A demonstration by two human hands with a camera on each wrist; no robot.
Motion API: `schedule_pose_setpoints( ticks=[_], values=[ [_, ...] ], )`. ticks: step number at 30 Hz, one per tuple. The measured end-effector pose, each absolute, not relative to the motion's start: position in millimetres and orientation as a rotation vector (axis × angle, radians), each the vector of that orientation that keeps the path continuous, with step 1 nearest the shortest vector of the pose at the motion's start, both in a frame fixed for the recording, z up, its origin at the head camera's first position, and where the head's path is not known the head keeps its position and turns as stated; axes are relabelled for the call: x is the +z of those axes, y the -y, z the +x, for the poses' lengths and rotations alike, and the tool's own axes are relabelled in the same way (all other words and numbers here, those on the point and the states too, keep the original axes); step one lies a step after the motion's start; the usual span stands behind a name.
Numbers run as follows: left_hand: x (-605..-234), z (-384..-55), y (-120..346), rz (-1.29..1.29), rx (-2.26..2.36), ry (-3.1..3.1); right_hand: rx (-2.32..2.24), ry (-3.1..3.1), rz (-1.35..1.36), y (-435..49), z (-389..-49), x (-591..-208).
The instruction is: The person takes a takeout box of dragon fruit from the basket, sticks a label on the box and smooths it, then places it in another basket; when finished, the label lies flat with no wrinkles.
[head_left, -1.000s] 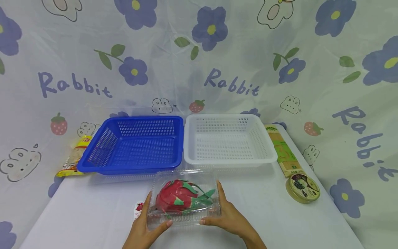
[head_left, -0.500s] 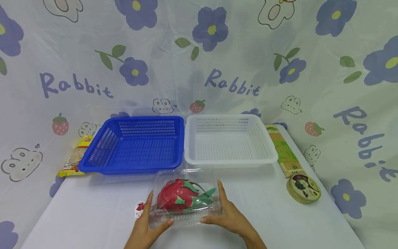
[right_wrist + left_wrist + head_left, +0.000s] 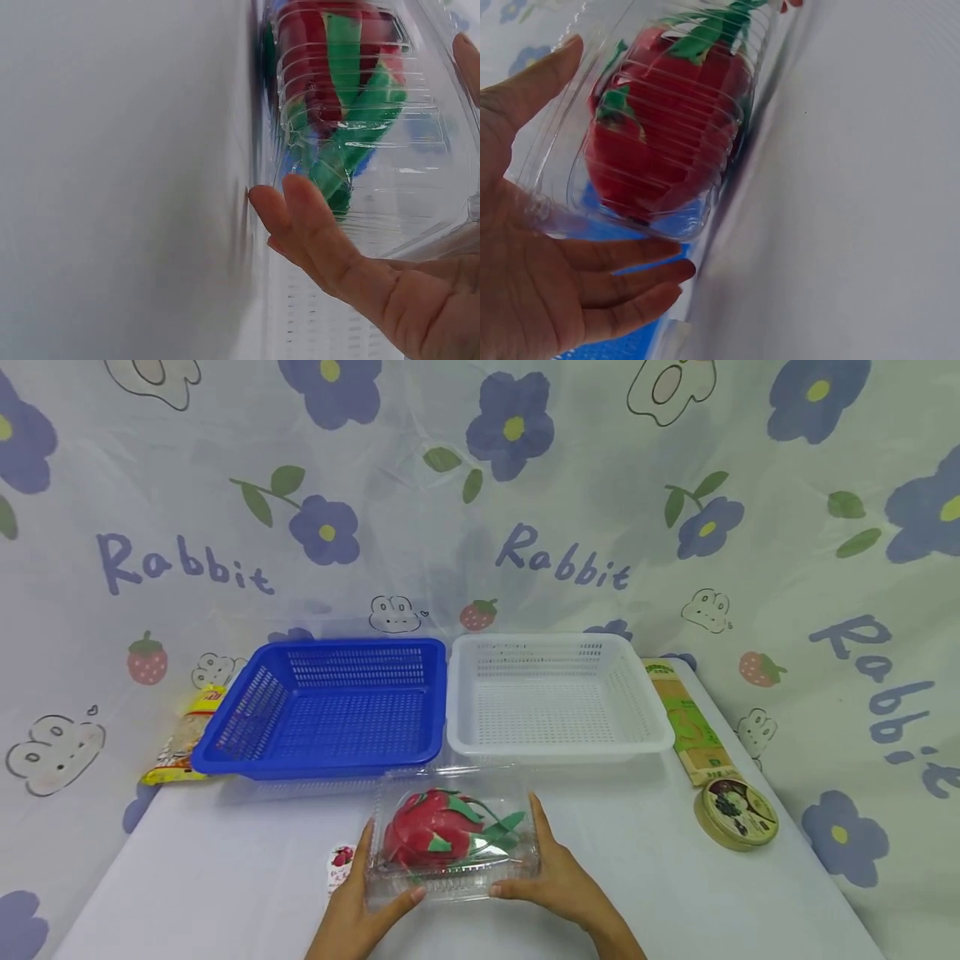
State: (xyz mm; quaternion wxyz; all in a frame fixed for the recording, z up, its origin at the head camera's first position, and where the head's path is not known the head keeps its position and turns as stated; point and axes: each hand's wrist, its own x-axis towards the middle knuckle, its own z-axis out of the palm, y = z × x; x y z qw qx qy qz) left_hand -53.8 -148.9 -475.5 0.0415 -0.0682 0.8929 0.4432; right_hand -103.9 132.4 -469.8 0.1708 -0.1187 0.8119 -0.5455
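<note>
Two bare hands holding a clear box, seen mainly from the head. The clear box [image 3: 459, 887], with ribbed walls, lies at the lower centre of the frame, above a white-covered table [image 3: 637, 852] or on it; which of the two cannot be told. Inside is a red dragon fruit [image 3: 431, 831], its green leaves pointing right. The left hand [image 3: 354, 910] grips the left end of the box, thumb across the near side; the right hand [image 3: 558, 881] grips the right end in the same way. The hands are apart from each other, and both wrist views show their fingers nearly straight. A small card [image 3: 342, 858] printed with fruit lies left of the box, partly covered by the left hand. Centre left stands a blue basket [image 3: 322, 768]; just beside it, centre right, a white basket [image 3: 561, 747]. A yellow bag [image 3: 180, 743] lies at the blue basket's left side. Right of the white basket are a long green-and-tan packet [image 3: 690, 727] and, at its near end, a round tin [image 3: 738, 814]. A flowered curtain [image 3: 420, 552] fills the upper frame.
</note>
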Motion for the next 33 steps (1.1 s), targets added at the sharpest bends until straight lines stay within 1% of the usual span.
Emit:
schedule_pose_setpoints(
  ticks=[8,14,18,22,26,30,33],
  values=[
    [-479.9,-55.8,145.8,-0.161,1.416,-2.733,-1.459,-2.424,-0.316,-133.4,-102.6,-469.5],
    [-480.2,-56.9,144.9,-0.135,1.440,-2.718,-1.500,-2.392,-0.303,-135.7,-102.8,-472.0],
    [-475.3,-53.4,154.3,-0.105,1.421,-2.688,-1.519,-2.372,-0.304,-136.4,-102.5,-475.0],
    [-467.4,-45.4,173.6,-0.051,1.465,-2.825,-1.517,-2.365,-0.294,-136.8,-100.8,-477.1],
    [-464.1,-44.6,192.5,-0.203,1.415,-2.962,-1.502,-2.365,-0.257,-138.9,-96.7,-476.3],
    [-470.2,-51.2,203.9,-0.422,1.164,-2.897,-1.481,-2.376,-0.172,-141.6,-91.4,-472.2],
    [-478.7,-56.5,207.1,-0.467,0.977,-2.858,-1.489,-2.376,-0.138,-143.4,-88.7,-469.0]
  ],
)
